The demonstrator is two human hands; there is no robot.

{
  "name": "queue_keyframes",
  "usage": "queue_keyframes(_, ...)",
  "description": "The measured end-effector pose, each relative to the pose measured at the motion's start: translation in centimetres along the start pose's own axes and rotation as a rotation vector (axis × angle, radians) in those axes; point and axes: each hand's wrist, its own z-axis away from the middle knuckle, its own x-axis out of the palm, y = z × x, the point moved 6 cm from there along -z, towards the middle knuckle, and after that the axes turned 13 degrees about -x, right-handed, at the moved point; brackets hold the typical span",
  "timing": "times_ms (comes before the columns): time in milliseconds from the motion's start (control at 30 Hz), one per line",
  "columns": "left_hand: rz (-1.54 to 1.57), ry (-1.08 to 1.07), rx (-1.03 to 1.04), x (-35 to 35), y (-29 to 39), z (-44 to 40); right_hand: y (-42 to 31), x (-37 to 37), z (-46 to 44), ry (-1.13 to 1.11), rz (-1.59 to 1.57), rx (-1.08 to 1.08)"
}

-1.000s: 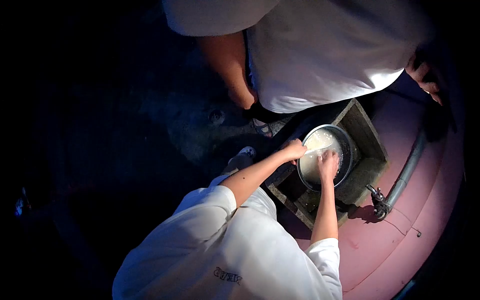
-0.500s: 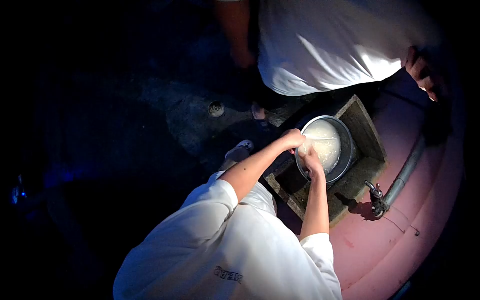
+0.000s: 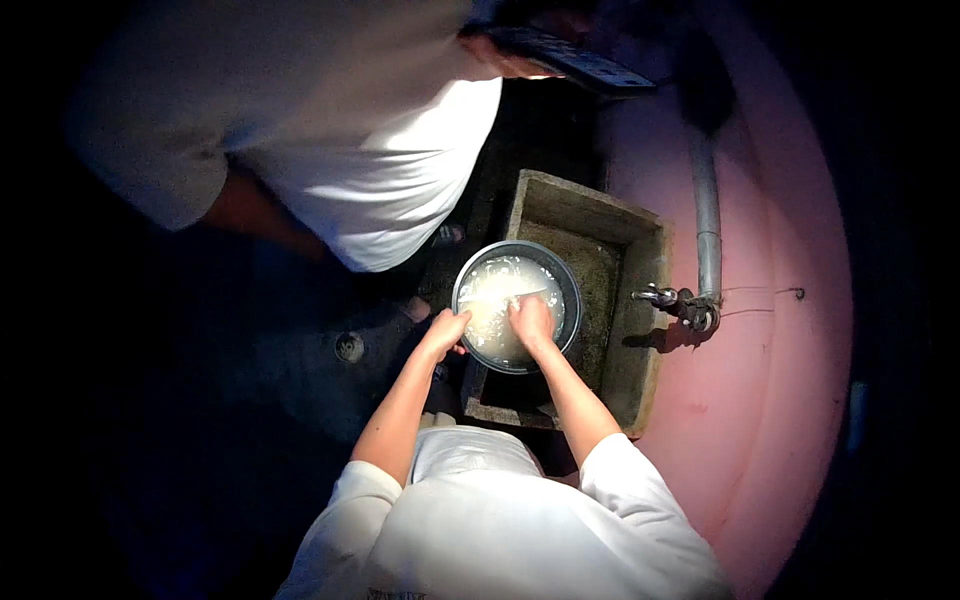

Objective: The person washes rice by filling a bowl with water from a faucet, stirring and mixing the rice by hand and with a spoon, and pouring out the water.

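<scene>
A round metal pot (image 3: 571,300) holds cloudy whitish liquid (image 3: 490,340) with pale bits in it. My left hand (image 3: 447,332) grips the pot's left rim, its thumb over the edge. Inside the pot, at the liquid's surface, is my right hand (image 3: 532,320), its fingers bent together; what they hold, if anything, is hidden. A thin pale streak crosses the surface near those fingers. Beneath and beside the pot stands a rectangular stone basin (image 3: 640,300).
A metal tap (image 3: 660,295) on a grey pipe (image 3: 706,210) projects from the pink wall (image 3: 780,400) at the basin's right. Another person in a white shirt (image 3: 400,180) stands at upper left, a hand holding a phone (image 3: 580,65). A small round object (image 3: 349,347) lies on the floor.
The view has turned, and basin and pot appear further left. My right hand has shifted away from my left hand toward the pot's middle. A phone now shows in the other person's hand.
</scene>
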Motion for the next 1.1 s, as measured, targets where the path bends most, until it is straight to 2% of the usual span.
queue_keyframes(33,-0.022,-0.005,0.008,0.1,0.5,0.2,0.3,-0.3,0.1,0.018,-0.012,0.011)
queue_keyframes(133,-0.09,-0.058,-0.051,0.3,0.4,0.6,-1.6,-1.4,1.0,0.155,0.266,-0.247)
queue_keyframes(167,-0.062,-0.068,-0.056,0.3,0.4,0.6,-0.9,-0.6,0.9,-0.043,0.253,-0.157)
queue_keyframes(200,-0.033,-0.079,-0.062,0.3,0.3,0.6,-0.4,-0.4,0.7,-0.035,0.245,-0.149)
queue_keyframes(267,-0.03,-0.082,-0.06,0.5,0.1,0.6,1.2,1.6,0.6,-0.18,0.076,-0.071)
queue_keyframes(300,-0.026,-0.058,-0.058,0.5,0.2,0.7,1.8,2.5,0.3,-0.171,0.068,-0.069)
queue_keyframes(400,-0.038,-0.003,-0.066,0.3,0.3,0.8,2.3,5.4,0.4,-0.278,0.028,-0.16)
queue_keyframes(467,-0.043,-0.057,-0.033,0.2,0.4,0.8,1.7,6.5,0.6,-0.411,-0.155,-0.145)
queue_keyframes(500,-0.118,-0.028,0.027,0.0,2.0,1.9,0.6,6.7,0.2,-0.341,-0.201,-0.265)
queue_keyframes(533,-0.201,0.036,0.035,-0.4,2.6,2.4,-0.2,6.2,0.4,-0.314,-0.216,-0.218)
queue_keyframes(567,-0.076,0.082,0.117,-0.6,1.9,1.1,0.8,8.4,-0.2,-0.22,-0.253,-0.283)
queue_keyframes(633,-0.103,0.066,0.084,-0.3,0.5,-0.4,0.2,8.7,-0.3,-0.324,-0.321,-0.234)
queue_keyframes(667,-0.116,0.057,0.067,-0.3,-0.3,-1.2,0.4,8.5,0.5,-0.249,-0.299,-0.203)
queue_keyframes(700,-0.141,-0.032,0.048,0.1,-1.8,-2.9,3.1,12.6,-1.1,-0.245,-0.487,-0.274)
queue_keyframes(733,-0.192,-0.019,0.0,0.3,-1.9,-3.2,2.2,10.5,-0.3,-0.182,-0.358,-0.192)
queue_keyframes(767,-0.183,-0.044,-0.02,0.9,-2.5,-3.8,1.6,9.2,0.5,-0.127,-0.359,-0.125)
queue_keyframes(800,-0.1,-0.127,-0.034,1.4,-2.6,-3.5,1.3,8.1,0.8,-0.125,-0.302,-0.079)
queue_keyframes(833,-0.09,-0.111,-0.027,1.7,-1.3,-1.2,2.3,8.5,0.5,-0.129,-0.236,-0.04)
queue_keyframes(900,-0.13,-0.111,-0.064,1.4,-1.6,-2.5,4.6,9.5,-0.9,-0.226,-0.121,0.006)
queue_keyframes(933,-0.106,-0.13,-0.066,0.8,-4.0,-6.6,5.0,9.3,-1.9,-0.21,-0.114,-0.021)
queue_keyframes(1033,-0.055,-0.167,0.033,0.5,-1.9,-3.4,6.9,8.7,-1.7,-0.527,0.103,0.165)
queue_keyframes(1067,-0.058,-0.171,0.028,0.3,-1.0,-3.2,6.5,7.9,-1.0,-0.517,0.095,0.159)
queue_keyframes(1100,-0.079,-0.154,0.023,0.4,-0.4,-3.1,4.3,4.5,0.5,-0.366,0.187,0.081)
